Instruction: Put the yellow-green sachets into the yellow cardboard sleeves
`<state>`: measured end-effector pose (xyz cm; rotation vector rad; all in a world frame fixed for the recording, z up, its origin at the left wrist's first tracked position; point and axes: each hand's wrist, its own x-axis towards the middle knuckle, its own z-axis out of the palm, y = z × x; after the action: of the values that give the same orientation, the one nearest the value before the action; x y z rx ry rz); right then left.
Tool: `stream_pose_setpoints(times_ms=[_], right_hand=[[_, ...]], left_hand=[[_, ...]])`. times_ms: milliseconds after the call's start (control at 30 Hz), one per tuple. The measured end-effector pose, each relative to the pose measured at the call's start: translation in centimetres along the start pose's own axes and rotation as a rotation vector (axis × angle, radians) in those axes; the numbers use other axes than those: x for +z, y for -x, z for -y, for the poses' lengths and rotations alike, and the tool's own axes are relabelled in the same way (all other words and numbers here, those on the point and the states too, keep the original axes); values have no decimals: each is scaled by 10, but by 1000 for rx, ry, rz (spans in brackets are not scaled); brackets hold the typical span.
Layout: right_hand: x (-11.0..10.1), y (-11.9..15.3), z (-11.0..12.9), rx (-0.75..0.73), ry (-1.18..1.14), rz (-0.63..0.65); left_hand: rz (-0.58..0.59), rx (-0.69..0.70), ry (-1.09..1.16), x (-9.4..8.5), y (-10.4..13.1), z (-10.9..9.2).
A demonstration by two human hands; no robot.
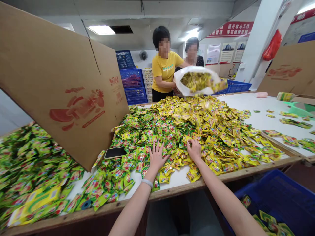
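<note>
Small green packets (137,137) and yellow packets (216,124) lie heaped on a white table with a wooden edge (172,191). My left hand (157,157) rests palm down on the packets near the front, its fingers spread and a bracelet at the wrist. To its right, my right hand (194,150) touches the yellow packets with its fingers curled; whether a packet is under the fingertips is hidden. Across the table a person in a yellow shirt (166,70) tips a white sack (197,80), and yellow packets spill from it onto the heap.
A big cardboard sheet (73,82) stands at the left beside a black phone (115,152). Below the table's right edge is a blue crate (278,196) with some packets. A second person (194,54) stands behind the first, near stacked blue crates (134,83).
</note>
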<state>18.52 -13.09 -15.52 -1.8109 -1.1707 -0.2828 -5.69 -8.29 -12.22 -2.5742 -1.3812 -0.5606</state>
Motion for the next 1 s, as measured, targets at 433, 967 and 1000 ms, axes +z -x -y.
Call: stream_pose_setpoints(times_ms=[433,967,1000], right_hand=[[0,0,-1,-9,-12,13],[-1,-1,0,5,-24,25],[-1,-1,0,4,-25,27]], left_hand=[[-5,-6,12,1,0,0],[3,-9,14,0,-1,-1],[3,-10,15,0,-1,-1]])
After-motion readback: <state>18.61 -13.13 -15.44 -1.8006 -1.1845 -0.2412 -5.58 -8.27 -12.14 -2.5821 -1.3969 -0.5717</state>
